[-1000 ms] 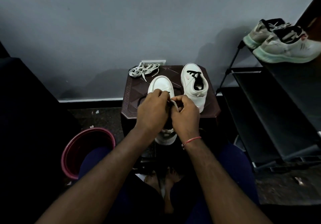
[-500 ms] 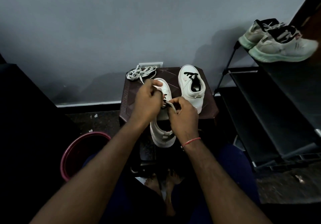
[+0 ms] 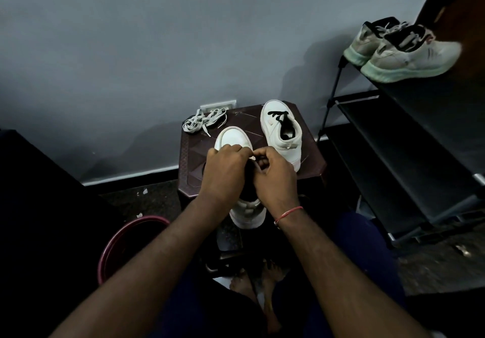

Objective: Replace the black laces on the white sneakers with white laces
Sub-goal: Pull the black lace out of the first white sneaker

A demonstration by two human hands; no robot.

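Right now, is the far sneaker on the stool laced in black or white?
Black: the far sneaker has black lace across its eyelets, and the bundle of white laces lies loose on the stool.

Here we go: left hand [image 3: 225,172] and right hand [image 3: 275,177] pinch a lace [image 3: 251,157] over the near sneaker [image 3: 233,138], loose laces [image 3: 202,122] at its eleven o'clock.

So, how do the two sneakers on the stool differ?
The left hand and right hand pinch a pale lace on the near sneaker; the far sneaker is untouched. The far sneaker has a black lace, the near sneaker none visible. The near sneaker's heel overhangs the stool; the far sneaker sits fully on it. Both are white.
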